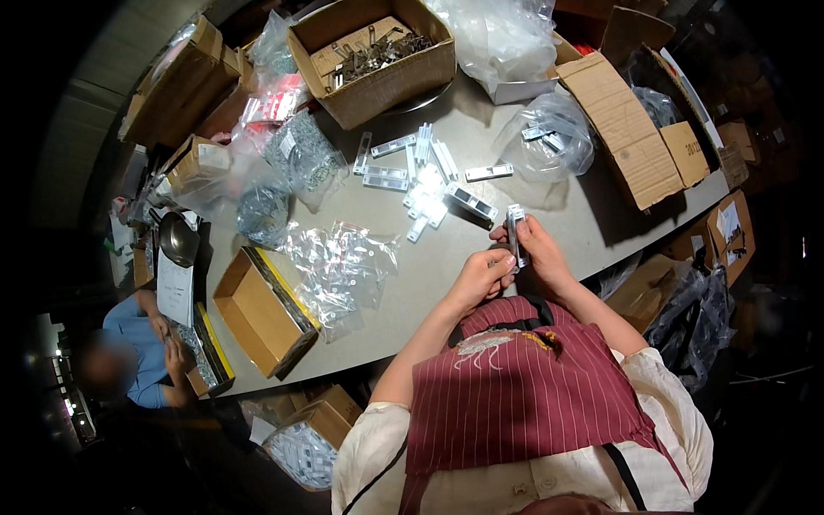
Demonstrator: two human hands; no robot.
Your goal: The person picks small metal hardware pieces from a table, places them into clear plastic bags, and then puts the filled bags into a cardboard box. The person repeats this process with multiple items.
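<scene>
Near the table's front edge I hold a narrow, pale metal-looking strip part [517, 232] upright between both hands. My left hand [486, 276] pinches its lower end, fingers closed. My right hand [541, 247] grips its side, thumb along it and fingers curled behind. Just beyond my hands lies a larger strip part with dark openings [471, 202]. A loose heap of similar pale strips [426, 190], glaring under the light, is farther left. One single strip [489, 172] rests apart, beside a clear plastic bag [558, 129] with a few strips in it.
An open cardboard box [386, 86] of small metal pieces stands at the back. Bags of small hardware [307, 159] and small clear bags [343, 266] lie left, near an empty-looking tray box [257, 313]. Cardboard [622, 129] stands right. A co-worker in blue [142, 352] sits far left.
</scene>
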